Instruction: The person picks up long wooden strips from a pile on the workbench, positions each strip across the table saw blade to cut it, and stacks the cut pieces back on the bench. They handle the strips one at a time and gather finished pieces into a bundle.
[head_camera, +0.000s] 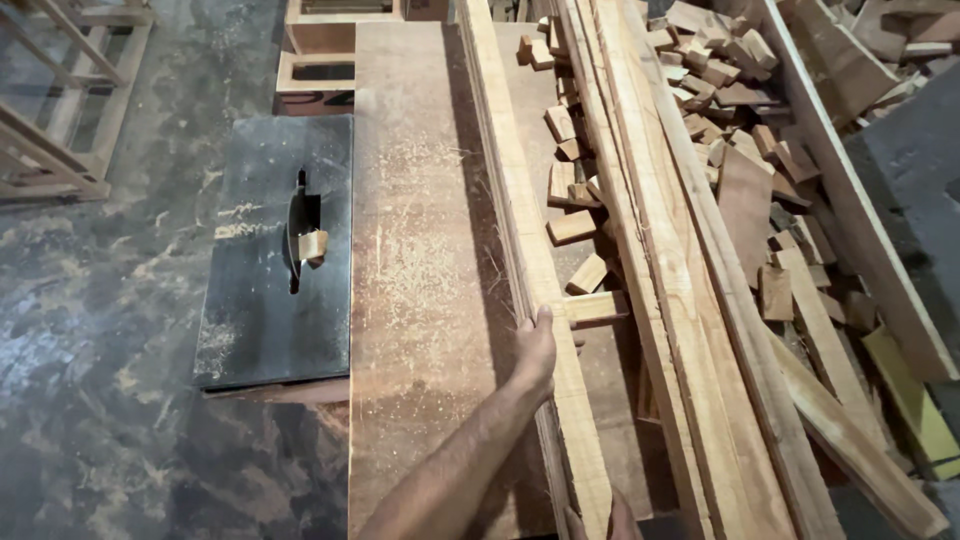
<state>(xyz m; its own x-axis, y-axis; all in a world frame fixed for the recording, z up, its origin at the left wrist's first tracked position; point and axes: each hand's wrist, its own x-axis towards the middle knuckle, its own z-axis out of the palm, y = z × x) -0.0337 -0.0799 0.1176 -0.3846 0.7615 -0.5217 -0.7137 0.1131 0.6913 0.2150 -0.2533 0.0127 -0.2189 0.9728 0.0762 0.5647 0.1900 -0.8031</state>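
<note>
The person is wearing no glove, ring or watch: the left hand (536, 350) and its forearm are showing bare, sleeveless throughout.

Rough pale wood plank (535, 270); dusty matt wooden bench (415, 300); dull dark metal plate (275, 250).

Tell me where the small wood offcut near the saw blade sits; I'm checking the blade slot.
In the head view, the small wood offcut lies left of centre on the black saw table, right beside the blade slot.
</note>
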